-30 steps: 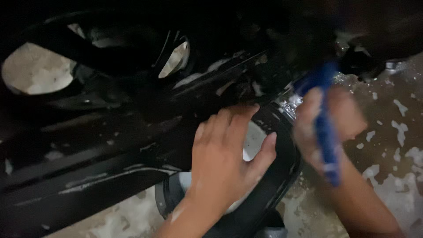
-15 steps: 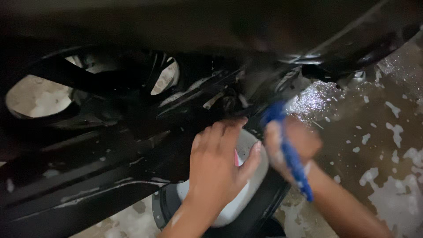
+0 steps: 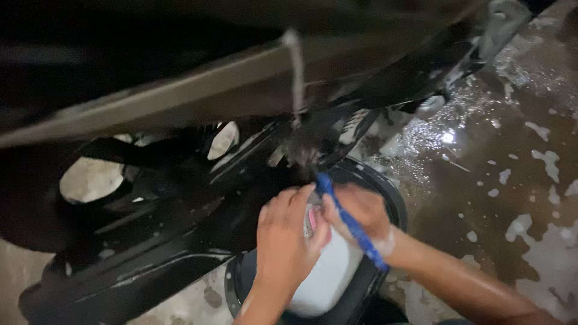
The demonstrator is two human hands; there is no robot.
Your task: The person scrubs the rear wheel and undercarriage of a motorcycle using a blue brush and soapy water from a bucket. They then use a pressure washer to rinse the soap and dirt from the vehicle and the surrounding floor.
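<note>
— Since the earlier frame, both hands have shifted lower and toward the centre, and the brush has swung in closer to the dark machine body.

— Count, nearest first?

— Two hands. One left hand (image 3: 283, 247), fingers spread flat on one pale cover (image 3: 328, 271), gripping nothing. One right hand (image 3: 361, 216), closed around one blue brush (image 3: 352, 225).

— Position of the brush relative to the grip?

— Its handle runs out below the fist toward the wrist; its upper end projects just above the fingers, near the black bodywork (image 3: 180, 241).

— Beyond that?

— One wet floor (image 3: 512, 162), flecked with foam patches too many to count
</note>
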